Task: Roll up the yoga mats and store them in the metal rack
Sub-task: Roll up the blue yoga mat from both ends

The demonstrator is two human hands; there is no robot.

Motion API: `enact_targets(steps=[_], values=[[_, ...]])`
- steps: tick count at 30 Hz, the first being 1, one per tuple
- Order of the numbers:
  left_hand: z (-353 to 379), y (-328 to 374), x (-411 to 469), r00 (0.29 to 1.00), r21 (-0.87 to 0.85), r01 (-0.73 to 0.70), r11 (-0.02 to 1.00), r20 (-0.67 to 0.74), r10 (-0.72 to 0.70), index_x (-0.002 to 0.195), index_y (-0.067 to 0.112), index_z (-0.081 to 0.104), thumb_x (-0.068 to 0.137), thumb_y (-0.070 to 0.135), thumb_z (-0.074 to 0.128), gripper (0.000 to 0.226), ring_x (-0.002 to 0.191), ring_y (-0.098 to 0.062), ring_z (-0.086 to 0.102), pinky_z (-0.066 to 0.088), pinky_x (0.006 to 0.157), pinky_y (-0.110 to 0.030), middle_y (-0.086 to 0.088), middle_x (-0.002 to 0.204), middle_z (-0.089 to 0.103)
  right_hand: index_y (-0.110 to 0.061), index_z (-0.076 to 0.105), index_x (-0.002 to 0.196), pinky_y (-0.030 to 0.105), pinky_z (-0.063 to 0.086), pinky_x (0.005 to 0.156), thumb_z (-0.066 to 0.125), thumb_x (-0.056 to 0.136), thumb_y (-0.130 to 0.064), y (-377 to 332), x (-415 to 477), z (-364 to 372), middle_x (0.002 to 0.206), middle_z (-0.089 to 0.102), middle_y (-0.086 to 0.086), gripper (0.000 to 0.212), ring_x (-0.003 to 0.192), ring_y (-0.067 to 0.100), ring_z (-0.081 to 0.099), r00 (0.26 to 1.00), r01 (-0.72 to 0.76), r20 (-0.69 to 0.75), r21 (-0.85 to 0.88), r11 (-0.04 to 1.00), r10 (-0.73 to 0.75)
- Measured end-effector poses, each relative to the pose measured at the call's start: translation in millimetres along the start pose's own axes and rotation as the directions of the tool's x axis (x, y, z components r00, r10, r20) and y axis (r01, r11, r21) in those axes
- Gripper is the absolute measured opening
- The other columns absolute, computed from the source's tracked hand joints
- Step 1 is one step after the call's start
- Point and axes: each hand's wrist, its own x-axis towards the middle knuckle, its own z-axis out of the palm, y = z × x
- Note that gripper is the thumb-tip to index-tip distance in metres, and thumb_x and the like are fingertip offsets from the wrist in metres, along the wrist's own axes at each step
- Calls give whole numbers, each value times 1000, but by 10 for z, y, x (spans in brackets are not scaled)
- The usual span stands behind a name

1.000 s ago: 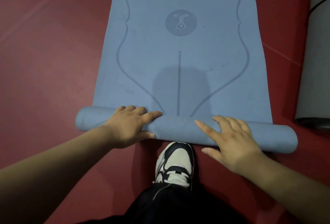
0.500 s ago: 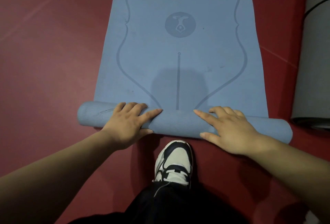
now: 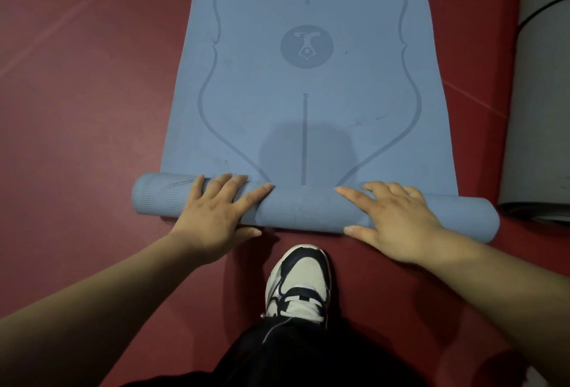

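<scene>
1. Currently we're mid-roll on the blue mat [image 3: 308, 78]: its rolled part [image 3: 308, 209] lies across the red floor [image 3: 77, 109] just ahead of our shoe [image 3: 299, 281], and most of the length lies flat beyond.
2. Left hand [image 3: 216, 217] and right hand [image 3: 398, 223] rest palm-down on the rolled part, fingers spread and uncurled, thumbs on the near side. They're pressing, not clutching.
3. Hands sit either side of centre, probably so the coil stays tight and even under a forward push.
4. Right end looks nearer us than the left; skew is the risk.
5. Grey mat [image 3: 543, 109] lies just right. Metal rack isn't in view.
</scene>
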Motion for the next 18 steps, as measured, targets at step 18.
enact_targets(steps=[18], values=[[7,-1,103,1000,0,13,1000,-24,-13,154,57,-1,83,84,28,81,143,-38,34,19,114,-70,-7,157,37,-52,12,155,57,17,116,23,85,-85,-104,41,35,155,37,3,78,143,27,30,987,-148,-68,17,989,148]])
